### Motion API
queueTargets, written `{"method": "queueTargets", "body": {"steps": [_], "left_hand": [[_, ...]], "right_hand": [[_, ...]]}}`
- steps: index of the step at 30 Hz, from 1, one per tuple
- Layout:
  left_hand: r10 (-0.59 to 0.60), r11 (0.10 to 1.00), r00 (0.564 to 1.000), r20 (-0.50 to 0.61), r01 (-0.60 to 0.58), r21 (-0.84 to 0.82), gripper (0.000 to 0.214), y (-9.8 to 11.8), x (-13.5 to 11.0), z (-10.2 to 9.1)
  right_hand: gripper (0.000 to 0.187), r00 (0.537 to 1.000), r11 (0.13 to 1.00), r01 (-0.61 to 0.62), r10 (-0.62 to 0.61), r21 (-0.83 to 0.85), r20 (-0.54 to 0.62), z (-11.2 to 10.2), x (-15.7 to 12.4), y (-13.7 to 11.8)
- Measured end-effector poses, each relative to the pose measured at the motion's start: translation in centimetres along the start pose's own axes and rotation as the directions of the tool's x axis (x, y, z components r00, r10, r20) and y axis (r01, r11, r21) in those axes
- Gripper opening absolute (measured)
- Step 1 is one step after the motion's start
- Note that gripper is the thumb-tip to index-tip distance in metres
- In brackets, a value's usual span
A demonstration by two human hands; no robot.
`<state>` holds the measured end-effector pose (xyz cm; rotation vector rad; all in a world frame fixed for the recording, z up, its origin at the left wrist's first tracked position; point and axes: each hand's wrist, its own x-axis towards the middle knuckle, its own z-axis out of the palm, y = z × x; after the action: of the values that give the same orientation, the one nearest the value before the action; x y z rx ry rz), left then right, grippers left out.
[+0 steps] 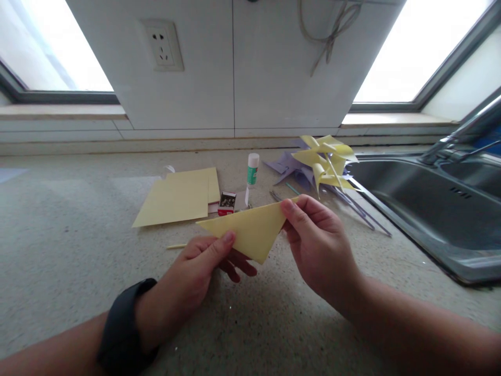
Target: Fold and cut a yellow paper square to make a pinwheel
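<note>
A yellow sheet of paper [250, 230], folded into a triangle, is held above the counter between both hands. My left hand [207, 258] pinches its lower left part, thumb on top and fingers underneath. At the upper right corner, my right hand [319, 240] grips the paper between thumb and fingers. Just beyond the paper stand a glue stick [252, 169] with a white cap and a small open red box [227, 203] of metal pins. A thin yellow stick [177, 246] lies partly behind my left hand.
More yellow paper sheets [176, 201] lie at the back left. Yellow paper pinwheels [329, 156] and purple paper pinwheels [291, 166] are piled at the back right, beside the metal sink [430, 209]. A power socket [162, 46] is on the wall.
</note>
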<state>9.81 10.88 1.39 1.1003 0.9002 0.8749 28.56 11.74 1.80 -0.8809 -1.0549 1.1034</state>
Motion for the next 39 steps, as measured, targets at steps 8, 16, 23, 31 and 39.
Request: {"method": "queueTargets", "body": {"steps": [8,16,23,31,39], "left_hand": [[0.109,0.981,0.983,-0.149,-0.131,-0.145,0.028,-0.3,0.2,-0.4],[0.148,0.983,0.972,-0.182,-0.164,-0.077,0.026,-0.5,0.3,-0.9],[0.141,0.986,0.976,-0.166,-0.153,-0.062,0.031,-0.4,0.1,-0.8],[0.202,0.966,0.933,-0.297,-0.240,-0.098,0.023,-0.1,0.1,-0.7],[0.230,0.971,0.958,-0.171,-0.216,0.098,0.028,-0.2,-0.3,-0.8]], "right_hand": [[0.026,0.999,0.999,-0.007,0.006,-0.052,-0.033,-0.7,0.8,-0.1],[0.026,0.999,0.996,-0.028,0.025,-0.086,-0.032,-1.1,1.0,-0.1],[0.025,0.999,0.992,-0.029,0.026,-0.122,-0.025,-1.2,0.9,-0.3],[0.027,0.996,0.996,-0.003,-0.005,-0.089,-0.087,-1.7,1.8,-0.4],[0.028,0.999,0.991,-0.032,0.030,-0.131,-0.021,-1.5,1.9,-0.5]]}}
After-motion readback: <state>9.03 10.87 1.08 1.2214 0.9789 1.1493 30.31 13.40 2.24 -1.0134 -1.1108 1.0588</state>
